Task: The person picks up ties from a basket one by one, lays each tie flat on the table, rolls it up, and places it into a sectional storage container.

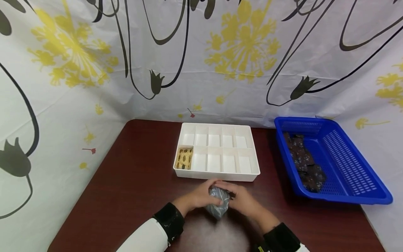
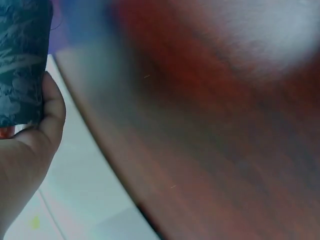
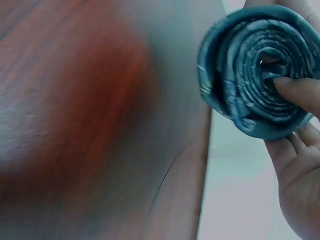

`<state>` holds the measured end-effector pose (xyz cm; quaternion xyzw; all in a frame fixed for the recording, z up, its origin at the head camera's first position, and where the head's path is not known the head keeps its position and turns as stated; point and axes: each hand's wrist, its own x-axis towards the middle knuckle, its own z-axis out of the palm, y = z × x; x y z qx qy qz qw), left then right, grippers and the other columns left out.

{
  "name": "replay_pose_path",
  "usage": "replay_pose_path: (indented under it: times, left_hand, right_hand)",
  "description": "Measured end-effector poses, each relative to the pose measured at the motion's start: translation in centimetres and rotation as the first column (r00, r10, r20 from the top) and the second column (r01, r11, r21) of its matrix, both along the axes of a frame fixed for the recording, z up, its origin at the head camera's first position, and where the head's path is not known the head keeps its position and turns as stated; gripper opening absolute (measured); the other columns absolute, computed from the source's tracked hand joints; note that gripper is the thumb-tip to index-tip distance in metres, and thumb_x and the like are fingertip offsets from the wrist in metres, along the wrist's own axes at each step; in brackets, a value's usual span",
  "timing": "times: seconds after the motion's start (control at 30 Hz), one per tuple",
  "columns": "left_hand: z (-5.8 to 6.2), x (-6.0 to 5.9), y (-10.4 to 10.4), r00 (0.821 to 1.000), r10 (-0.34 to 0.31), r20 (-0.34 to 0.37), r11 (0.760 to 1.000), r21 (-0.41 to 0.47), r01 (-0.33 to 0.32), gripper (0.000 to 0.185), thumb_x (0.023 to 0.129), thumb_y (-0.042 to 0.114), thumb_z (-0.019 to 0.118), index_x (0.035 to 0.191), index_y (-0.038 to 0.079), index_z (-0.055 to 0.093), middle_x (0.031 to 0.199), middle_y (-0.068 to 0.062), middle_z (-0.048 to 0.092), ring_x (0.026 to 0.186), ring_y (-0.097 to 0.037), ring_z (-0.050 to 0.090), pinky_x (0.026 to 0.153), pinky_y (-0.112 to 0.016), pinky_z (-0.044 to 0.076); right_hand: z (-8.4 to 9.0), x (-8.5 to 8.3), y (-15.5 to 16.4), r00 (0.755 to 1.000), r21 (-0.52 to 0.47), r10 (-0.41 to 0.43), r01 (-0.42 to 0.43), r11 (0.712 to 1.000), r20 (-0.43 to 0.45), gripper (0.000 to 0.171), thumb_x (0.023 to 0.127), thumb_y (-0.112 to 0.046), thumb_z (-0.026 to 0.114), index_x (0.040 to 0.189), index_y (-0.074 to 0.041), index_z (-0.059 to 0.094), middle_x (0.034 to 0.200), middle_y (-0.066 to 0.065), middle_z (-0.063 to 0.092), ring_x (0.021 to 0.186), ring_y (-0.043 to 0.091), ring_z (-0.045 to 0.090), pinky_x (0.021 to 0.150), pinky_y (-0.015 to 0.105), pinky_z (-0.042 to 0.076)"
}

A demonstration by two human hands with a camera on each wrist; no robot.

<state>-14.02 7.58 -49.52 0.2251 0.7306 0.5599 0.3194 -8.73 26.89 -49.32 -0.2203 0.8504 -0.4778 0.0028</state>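
Note:
A grey-blue cloth roll (image 1: 218, 204) with a pale pattern is held between both hands above the table, in front of the white tray. In the head view my left hand (image 1: 201, 195) grips its left side, thumb lying across it. My right hand (image 1: 245, 202) curls around the right side, and the fingertips of both hands come close together at the far end. One end of the roll (image 3: 255, 75), a tight spiral of layers, faces the right wrist view, where a thumb presses on it. In the left wrist view the roll (image 2: 20, 65) shows its patterned side.
A white divided tray (image 1: 217, 175) stands beyond the hands; its near-left compartment holds a yellowish patterned cloth (image 1: 184, 158). At the right, a blue basket (image 1: 349, 164) contains several dark patterned cloth pieces (image 1: 303, 159). A patterned sheet hangs behind the dark red table (image 1: 126, 182).

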Motion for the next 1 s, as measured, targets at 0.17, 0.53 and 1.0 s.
replay_pose_path:
  times: [0.17,0.53,1.0]
  left_hand:
    - [1.5,-0.9,-0.1,0.992,0.11,-0.063,0.994,-0.019,-0.112,0.074,0.069,0.016,0.073,0.138,0.016,0.048,0.115,-0.014,0.057,0.093,-0.023,0.057,0.073,-0.035,0.052]
    - [3.2,-4.5,-1.3,0.874,0.472,-0.114,0.879,-0.011,-0.477,0.056,0.073,0.014,0.066,0.127,0.015,0.05,0.113,-0.015,0.053,0.094,-0.025,0.052,0.07,-0.032,0.047]
    - [1.8,-6.9,-0.2,0.755,0.572,-0.321,0.79,-0.034,-0.612,0.063,0.074,0.011,0.07,0.132,0.007,0.046,0.12,-0.012,0.054,0.1,-0.025,0.052,0.082,-0.04,0.047]
  right_hand:
    - [1.8,-0.4,0.3,0.99,-0.062,-0.136,0.139,0.988,0.043,0.051,0.077,0.014,0.064,0.126,0.0,0.061,0.124,0.018,0.063,0.11,0.022,0.06,0.089,0.029,0.051]
    - [2.2,-1.9,2.8,0.791,0.015,-0.607,0.61,0.792,-0.076,0.03,0.087,0.009,0.055,0.114,0.001,0.066,0.111,0.014,0.068,0.095,0.026,0.063,0.077,0.032,0.051]
    - [-1.3,-2.9,5.0,0.736,0.23,-0.677,0.654,0.721,0.027,0.048,0.098,-0.007,0.042,0.144,0.008,0.035,0.154,0.023,0.022,0.14,0.04,0.024,0.109,0.054,0.028]
